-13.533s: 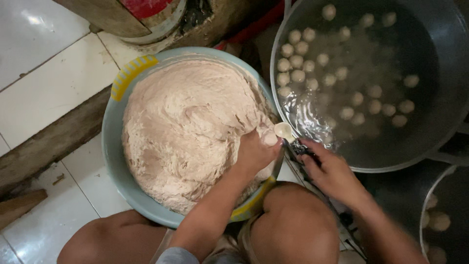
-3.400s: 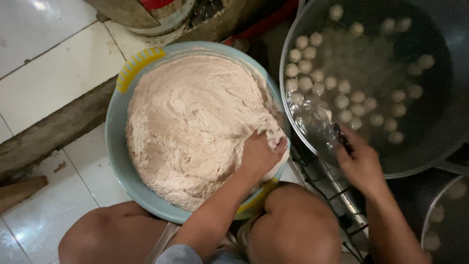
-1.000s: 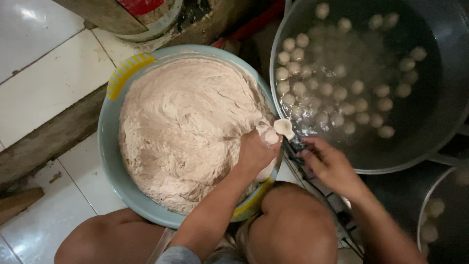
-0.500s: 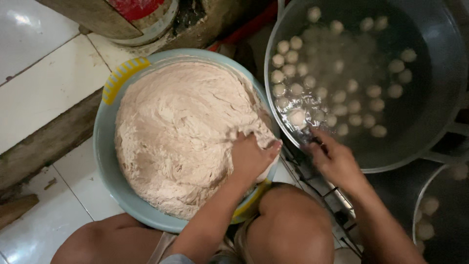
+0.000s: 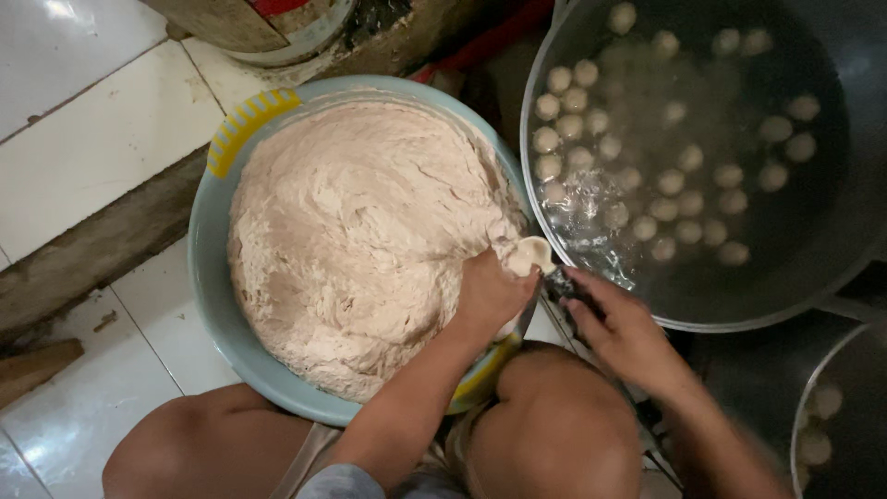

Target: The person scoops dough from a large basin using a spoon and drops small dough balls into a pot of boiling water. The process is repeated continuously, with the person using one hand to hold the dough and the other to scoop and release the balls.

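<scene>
A pale blue basin (image 5: pixel 214 305) holds a large mound of pinkish paste (image 5: pixel 360 231). My left hand (image 5: pixel 490 294) is fisted at the mound's right edge and squeezes out a round ball of paste (image 5: pixel 528 253) above the thumb. My right hand (image 5: pixel 621 331) is just right of it, fingers curled around a dark-handled spoon (image 5: pixel 559 288) that reaches toward the ball. A big metal pot of water (image 5: pixel 832 268) at upper right holds several floating pale balls (image 5: pixel 674 180).
My bare knees (image 5: pixel 554 434) sit below the basin. A second metal pot (image 5: pixel 813 425) with balls shows at the lower right corner. White floor tiles (image 5: pixel 83 139) and a brown wooden strip (image 5: pixel 83 259) lie to the left. A round container (image 5: pixel 277 18) stands behind the basin.
My right hand has come back from the pot's water to beside my left hand. My left fist has squeezed a fresh ball of paste out at its top.
</scene>
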`<control>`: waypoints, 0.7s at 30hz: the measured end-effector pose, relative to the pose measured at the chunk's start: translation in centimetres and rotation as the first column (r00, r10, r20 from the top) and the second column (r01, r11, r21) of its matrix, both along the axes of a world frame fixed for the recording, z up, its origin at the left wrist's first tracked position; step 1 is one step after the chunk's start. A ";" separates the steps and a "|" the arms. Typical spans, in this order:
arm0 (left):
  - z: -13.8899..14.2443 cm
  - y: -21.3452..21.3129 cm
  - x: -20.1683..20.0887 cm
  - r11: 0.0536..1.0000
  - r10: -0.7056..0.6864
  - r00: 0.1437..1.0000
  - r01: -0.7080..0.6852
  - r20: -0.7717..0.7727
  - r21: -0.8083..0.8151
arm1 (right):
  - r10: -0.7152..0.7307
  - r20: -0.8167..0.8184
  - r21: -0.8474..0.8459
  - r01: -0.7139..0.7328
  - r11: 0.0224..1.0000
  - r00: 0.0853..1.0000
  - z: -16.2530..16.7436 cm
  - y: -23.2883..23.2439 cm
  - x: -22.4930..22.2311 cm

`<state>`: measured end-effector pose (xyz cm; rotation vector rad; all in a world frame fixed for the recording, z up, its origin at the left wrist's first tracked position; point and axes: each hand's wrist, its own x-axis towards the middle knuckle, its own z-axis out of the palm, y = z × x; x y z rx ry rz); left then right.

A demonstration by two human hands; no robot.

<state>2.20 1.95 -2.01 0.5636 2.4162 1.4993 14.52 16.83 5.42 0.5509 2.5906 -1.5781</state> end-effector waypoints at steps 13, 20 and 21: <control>1.3 -0.6 0.0 0.933 -0.101 0.989 0.057 -0.107 -0.354 | -0.139 0.287 -0.147 0.187 0.971 0.948 -0.4 2.5 0.2; 1.3 -0.8 0.3 0.998 -0.048 0.987 0.042 -0.155 -0.043 | -0.165 0.110 0.367 0.114 0.923 0.980 -0.6 5.3 -0.6; 1.1 -0.8 0.2 0.999 -0.040 0.995 0.036 -0.095 -0.041 | -0.164 0.084 0.387 0.119 0.914 0.983 -0.5 5.2 -0.6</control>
